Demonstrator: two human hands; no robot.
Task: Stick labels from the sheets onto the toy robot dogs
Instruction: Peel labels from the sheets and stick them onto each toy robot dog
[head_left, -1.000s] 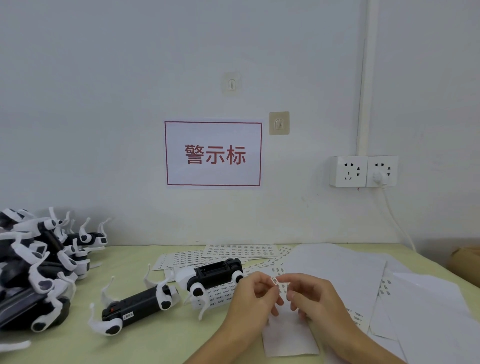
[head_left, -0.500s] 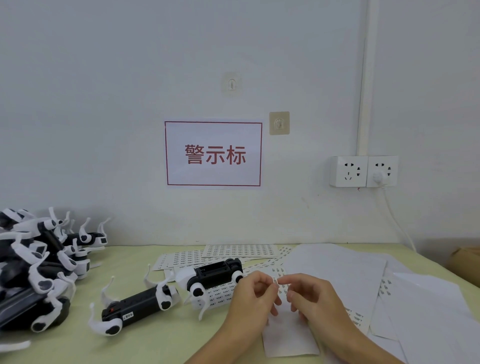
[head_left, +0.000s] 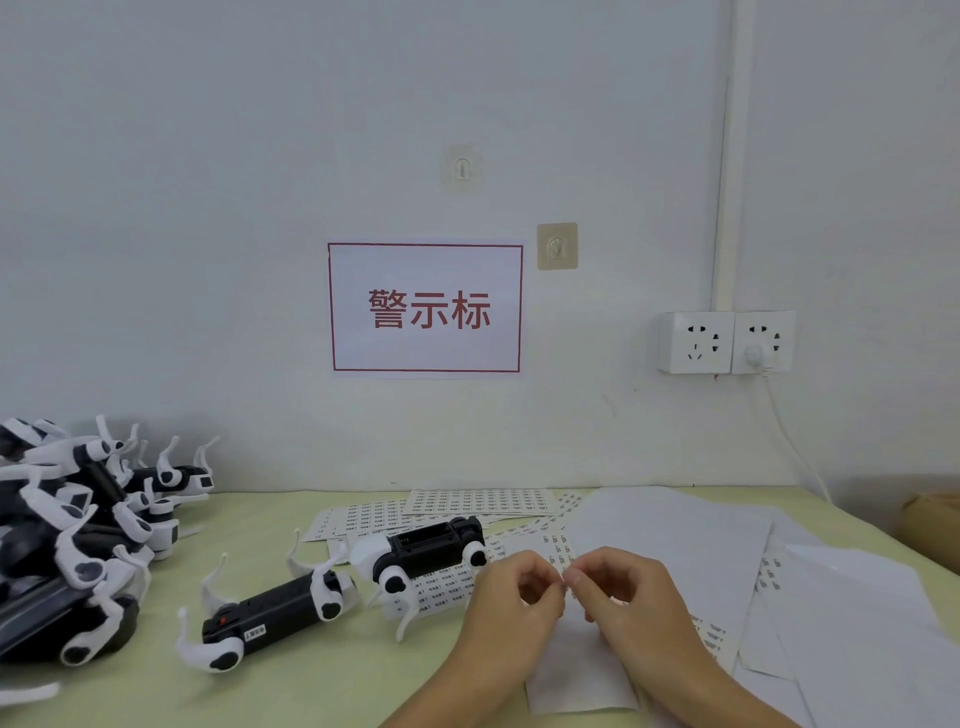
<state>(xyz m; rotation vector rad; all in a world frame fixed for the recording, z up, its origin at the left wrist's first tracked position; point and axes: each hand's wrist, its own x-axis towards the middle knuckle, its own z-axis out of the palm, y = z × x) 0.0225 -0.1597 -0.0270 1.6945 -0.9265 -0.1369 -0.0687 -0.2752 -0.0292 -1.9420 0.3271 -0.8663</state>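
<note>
My left hand (head_left: 511, 597) and my right hand (head_left: 623, 592) meet fingertip to fingertip over a white backing sheet (head_left: 576, 675). Between the fingertips is a tiny label (head_left: 566, 581), barely visible; which hand pinches it is unclear. Two black-and-white toy robot dogs lie on their backs to the left: one (head_left: 431, 551) on a label sheet (head_left: 441, 587), the other (head_left: 270, 618) nearer me with a small label on its body. More label sheets (head_left: 478, 501) lie behind.
A heap of several toy dogs (head_left: 78, 530) fills the left side of the green table (head_left: 260, 691). Blank white sheets (head_left: 727, 551) cover the right side. A cardboard box (head_left: 930, 525) sits at the far right. A cable hangs from the wall sockets (head_left: 727, 343).
The small label, plainly held up at my left fingertips a second ago, has turned edge-on and is now nearly hidden between both hands' fingertips. The hands stay in place.
</note>
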